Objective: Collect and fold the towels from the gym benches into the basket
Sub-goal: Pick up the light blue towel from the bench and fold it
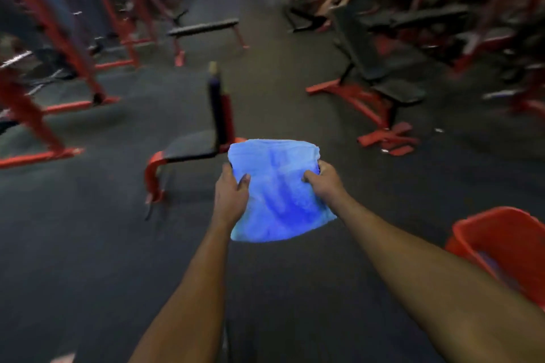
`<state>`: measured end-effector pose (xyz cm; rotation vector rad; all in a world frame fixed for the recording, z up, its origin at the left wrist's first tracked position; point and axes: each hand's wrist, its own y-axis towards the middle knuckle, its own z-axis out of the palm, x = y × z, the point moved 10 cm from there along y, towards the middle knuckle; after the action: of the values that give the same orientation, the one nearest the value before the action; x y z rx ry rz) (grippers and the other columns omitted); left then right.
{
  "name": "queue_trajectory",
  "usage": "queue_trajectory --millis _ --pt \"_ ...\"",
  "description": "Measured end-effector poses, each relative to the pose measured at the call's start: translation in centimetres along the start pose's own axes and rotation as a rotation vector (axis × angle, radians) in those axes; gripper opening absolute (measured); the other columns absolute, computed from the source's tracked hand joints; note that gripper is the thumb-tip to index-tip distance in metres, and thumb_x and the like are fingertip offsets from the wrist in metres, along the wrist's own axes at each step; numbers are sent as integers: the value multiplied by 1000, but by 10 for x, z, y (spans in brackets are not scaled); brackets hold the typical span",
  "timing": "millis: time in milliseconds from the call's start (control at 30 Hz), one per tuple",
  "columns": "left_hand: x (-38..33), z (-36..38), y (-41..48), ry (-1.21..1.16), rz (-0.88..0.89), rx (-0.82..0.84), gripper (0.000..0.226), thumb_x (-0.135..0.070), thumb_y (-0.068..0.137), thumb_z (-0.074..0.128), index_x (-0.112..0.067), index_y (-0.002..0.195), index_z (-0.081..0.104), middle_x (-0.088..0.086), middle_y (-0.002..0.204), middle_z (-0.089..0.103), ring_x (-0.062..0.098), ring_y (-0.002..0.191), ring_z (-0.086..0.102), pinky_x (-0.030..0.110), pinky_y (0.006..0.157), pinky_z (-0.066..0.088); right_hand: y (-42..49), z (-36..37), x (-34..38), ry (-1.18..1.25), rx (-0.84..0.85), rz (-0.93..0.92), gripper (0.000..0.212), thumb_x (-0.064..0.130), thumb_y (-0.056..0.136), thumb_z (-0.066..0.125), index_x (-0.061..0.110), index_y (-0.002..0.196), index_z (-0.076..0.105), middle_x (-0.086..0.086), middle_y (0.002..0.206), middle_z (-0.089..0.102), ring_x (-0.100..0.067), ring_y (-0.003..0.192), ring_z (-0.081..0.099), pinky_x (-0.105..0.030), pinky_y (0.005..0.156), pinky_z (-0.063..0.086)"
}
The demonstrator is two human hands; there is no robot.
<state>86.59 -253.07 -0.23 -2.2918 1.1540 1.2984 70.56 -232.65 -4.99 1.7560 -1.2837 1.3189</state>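
A light blue towel [278, 188], folded into a rough square, is held out in front of me at chest height. My left hand [231, 196] grips its left edge with the thumb on top. My right hand [323, 181] grips its right edge the same way. A red basket [501, 240] stands on the floor at the lower right, below my right forearm; something pale blue lies inside it. The picture is blurred by motion.
A red-framed bench with an upright black back pad [196, 144] stands just beyond the towel. A flat bench [205, 29] lies further back. An incline bench [380, 74] is at the right. Red racks [53, 47] line the left side. Dark rubber floor [88, 244] lies around me.
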Motion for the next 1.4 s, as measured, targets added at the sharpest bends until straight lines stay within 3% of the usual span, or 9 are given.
queue_trajectory --millis 67,167,400,600,700,833,1067,1233,1400 --pt "-53 78 6 -25 84 96 36 -23 94 56 -12 127 46 8 120 62 25 108 59 32 88 44 2 -90 -28 -17 -115 30 5 13 81 66 11 84 62 0 78 62 -16 72 55 -26 66 39" --pt "-124 195 -1 -29 180 238 25 -24 94 55 -12 113 45 9 109 63 29 100 60 37 83 46 -9 -217 -77 -33 -265 95 18 16 81 65 18 70 52 8 68 55 -8 63 50 -24 55 35" --pt "-261 405 -53 -83 343 528 21 -21 94 55 -11 109 44 14 106 63 31 95 61 30 75 40 -56 -435 -167 -64 -586 241 17 13 81 67 19 74 53 9 67 55 -9 62 50 -12 48 32" --pt "-341 572 -94 -66 468 773 30 -22 94 55 -10 119 45 14 109 63 32 98 61 31 76 40 -97 -557 -255 -17 -826 412 14 11 82 65 16 78 53 3 70 57 -12 62 50 -28 57 35" --pt "-367 648 -104 -55 499 894 27 -21 94 54 -9 116 45 11 106 62 22 88 58 28 73 38 -95 -600 -299 18 -908 493 15 12 82 62 20 75 51 8 65 54 -5 59 49 -22 53 35" --pt "-391 750 -96 -35 542 1011 25 -22 94 55 -9 113 45 10 102 61 22 88 59 27 72 39 -71 -646 -356 69 -1009 621 14 16 79 62 19 68 52 4 64 58 -18 65 55 -27 59 39" --pt "-389 912 -94 137 511 1280 28 -27 95 54 -11 116 44 12 109 62 31 102 62 36 81 48 -30 -686 -454 136 -1071 880 17 19 81 61 8 94 62 -9 88 68 -27 81 63 -30 62 40" --pt "-360 967 -112 371 532 1541 66 -40 94 56 -8 146 33 12 149 41 28 135 42 39 110 37 -33 -684 -501 87 -961 1081 34 26 84 66 6 111 64 -11 107 69 -31 101 64 -28 72 40" --pt "-404 983 -151 328 735 1647 42 -31 96 57 -5 129 54 12 129 61 28 121 56 32 97 42 -69 -706 -494 171 -1132 1140 39 22 81 66 9 117 66 -13 110 72 -28 105 67 -33 87 51"
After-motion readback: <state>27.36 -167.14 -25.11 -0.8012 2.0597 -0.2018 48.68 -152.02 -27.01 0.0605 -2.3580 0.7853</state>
